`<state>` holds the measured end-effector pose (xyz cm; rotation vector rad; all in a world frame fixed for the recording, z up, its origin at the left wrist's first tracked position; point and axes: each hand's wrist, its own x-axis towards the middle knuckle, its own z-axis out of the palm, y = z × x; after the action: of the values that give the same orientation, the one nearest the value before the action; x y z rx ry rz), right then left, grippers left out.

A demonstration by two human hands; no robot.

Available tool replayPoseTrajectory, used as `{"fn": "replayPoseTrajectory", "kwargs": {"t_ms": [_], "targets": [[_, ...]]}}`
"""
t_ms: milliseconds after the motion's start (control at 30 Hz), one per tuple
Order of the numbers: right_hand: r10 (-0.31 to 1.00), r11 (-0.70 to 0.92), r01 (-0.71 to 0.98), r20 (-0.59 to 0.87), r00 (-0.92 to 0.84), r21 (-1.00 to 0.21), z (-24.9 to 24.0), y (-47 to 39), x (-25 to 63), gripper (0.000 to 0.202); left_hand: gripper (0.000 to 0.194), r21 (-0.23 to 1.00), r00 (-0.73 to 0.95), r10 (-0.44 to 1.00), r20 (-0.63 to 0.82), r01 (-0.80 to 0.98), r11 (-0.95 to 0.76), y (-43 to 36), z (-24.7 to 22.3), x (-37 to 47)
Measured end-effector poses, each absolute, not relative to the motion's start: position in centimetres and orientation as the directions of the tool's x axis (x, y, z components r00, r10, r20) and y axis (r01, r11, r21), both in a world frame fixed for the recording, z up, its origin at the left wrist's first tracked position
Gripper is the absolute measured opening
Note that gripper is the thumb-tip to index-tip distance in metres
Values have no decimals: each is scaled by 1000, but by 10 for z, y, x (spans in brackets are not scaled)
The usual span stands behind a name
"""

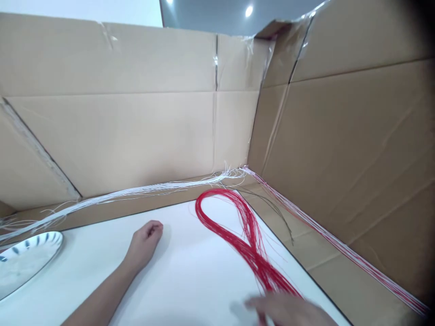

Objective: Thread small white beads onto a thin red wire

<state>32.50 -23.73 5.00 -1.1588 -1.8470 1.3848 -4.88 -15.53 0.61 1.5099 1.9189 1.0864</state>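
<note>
My left hand (146, 241) is above the white board (190, 271), its fingers curled closed. Anything inside them is hidden or too thin to make out. At the bottom edge my right hand (288, 309) is smeared by motion and partly cut off. It is over the lower end of a bundle of red cords (234, 240), and I cannot tell whether it grips any. The bundle lies on the board, bent into a loop at its far end, with loose strands fanning out to the right.
A white plate (32, 260) with blue rim marks sits at the left. Long white strands (136, 192) run along the back cardboard wall (142, 131). Red and white strands (316, 228) follow the right cardboard wall (367, 149). Dark thin strands (272, 203) lie near the corner.
</note>
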Motion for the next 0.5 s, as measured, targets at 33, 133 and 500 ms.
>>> {"fn": "replayPoseTrajectory", "kwargs": {"t_ms": [33,133,500], "targets": [[882,156,403,-56,-467,-902,58,-227,302,18,22,792,-258,959,115,606,68,-168,3,-52],[901,373,802,-23,-432,-467,72,-181,227,25,24,740,-134,978,160,672,-29,-194,-2,-49],[977,210,958,17,-211,-196,34,-83,114,34,25,401,395,877,274,782,-478,-192,-7,-4]]}}
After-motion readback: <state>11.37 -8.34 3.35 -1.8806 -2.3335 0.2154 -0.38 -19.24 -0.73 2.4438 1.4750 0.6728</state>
